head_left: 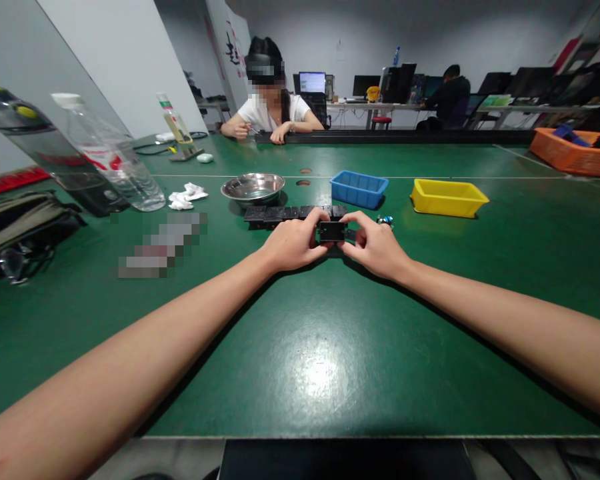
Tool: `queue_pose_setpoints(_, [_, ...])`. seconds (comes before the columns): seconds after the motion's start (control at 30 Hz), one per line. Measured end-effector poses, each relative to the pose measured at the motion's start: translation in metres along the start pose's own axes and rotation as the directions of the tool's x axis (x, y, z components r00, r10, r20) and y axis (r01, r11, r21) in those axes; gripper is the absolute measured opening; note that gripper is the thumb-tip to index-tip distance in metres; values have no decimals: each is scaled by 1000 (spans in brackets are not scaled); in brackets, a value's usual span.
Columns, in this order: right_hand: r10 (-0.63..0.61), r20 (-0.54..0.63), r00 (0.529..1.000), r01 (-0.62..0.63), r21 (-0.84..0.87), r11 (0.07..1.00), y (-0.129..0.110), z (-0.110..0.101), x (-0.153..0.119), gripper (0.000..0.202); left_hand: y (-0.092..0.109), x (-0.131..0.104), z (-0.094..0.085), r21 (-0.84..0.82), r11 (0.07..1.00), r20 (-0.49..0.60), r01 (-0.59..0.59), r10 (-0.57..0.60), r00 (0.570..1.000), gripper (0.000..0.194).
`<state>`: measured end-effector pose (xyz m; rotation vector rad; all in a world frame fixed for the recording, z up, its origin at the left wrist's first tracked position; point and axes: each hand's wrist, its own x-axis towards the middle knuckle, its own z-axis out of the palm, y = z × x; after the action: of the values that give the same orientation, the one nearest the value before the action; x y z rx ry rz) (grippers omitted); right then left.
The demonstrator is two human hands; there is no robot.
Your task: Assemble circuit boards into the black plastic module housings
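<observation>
Between my two hands, above the green table [300,320], is a small black rectangular piece [333,231] with a paler edge. My left hand [297,239] pinches its left side between thumb and fingers. On the opposite side my right hand [375,243] grips it the same way. Just behind my left hand, a row of black block-like parts [265,215] lies on the table. A small blue and white item [386,220] sits beyond my right hand, too small to make out.
A steel bowl [253,190], a blue bin [359,190] and a yellow bin [449,199] stand behind my hands. Bottles [113,160] and crumpled tissue [187,197] are at left. An orange basket [575,153] is far right. Across the table sits a person [275,113].
</observation>
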<state>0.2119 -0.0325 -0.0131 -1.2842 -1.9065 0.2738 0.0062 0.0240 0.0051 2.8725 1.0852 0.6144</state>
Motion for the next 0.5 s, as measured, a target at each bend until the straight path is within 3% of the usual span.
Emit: queue_pose_setpoints(0.5, [0,7,1000,0,-1,1000,-1,0,0,30,1,0,0,3,1000,4,-4,4,1000,40])
